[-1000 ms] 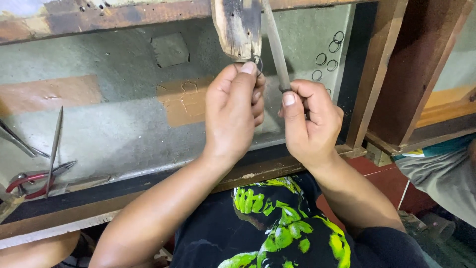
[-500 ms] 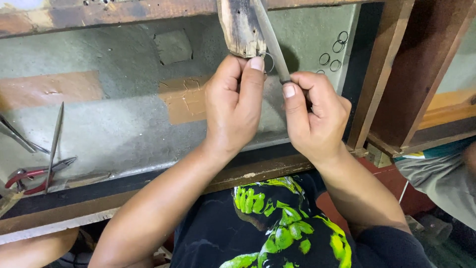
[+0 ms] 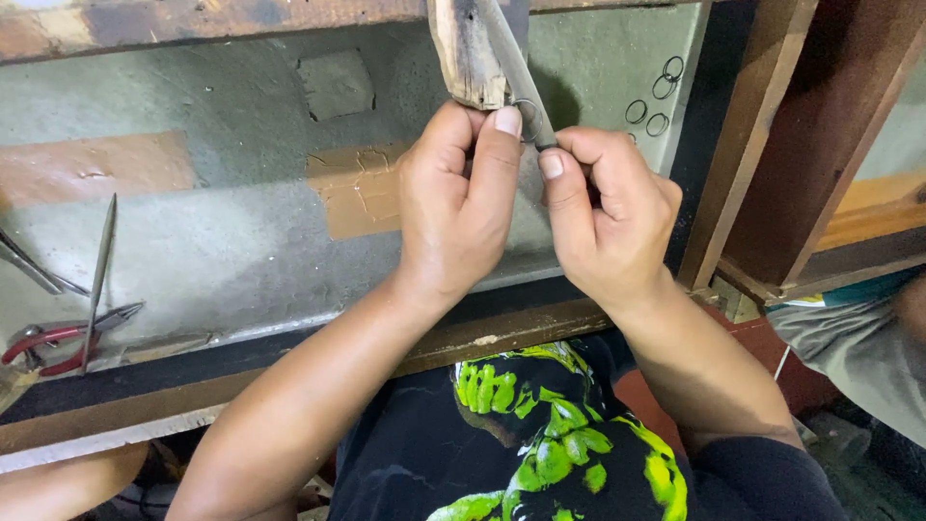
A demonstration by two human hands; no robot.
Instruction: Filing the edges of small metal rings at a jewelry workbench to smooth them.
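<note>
The left hand (image 3: pixel 458 207) pinches a small metal ring (image 3: pixel 527 114) against the near end of a worn wooden peg (image 3: pixel 467 53), while the right hand (image 3: pixel 608 217), closed around a slim metal file (image 3: pixel 516 68), lays it across the ring.

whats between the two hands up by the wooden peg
In the head view, a small wire ring and the lower end of a metal file sit between the left hand and right hand.

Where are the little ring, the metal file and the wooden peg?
small metal ring (image 3: pixel 528 108), head view, on its wire loop.
metal file (image 3: pixel 516 72), head view, on its flat blade.
wooden bench peg (image 3: pixel 466 53), head view, on its worn front face.
</note>
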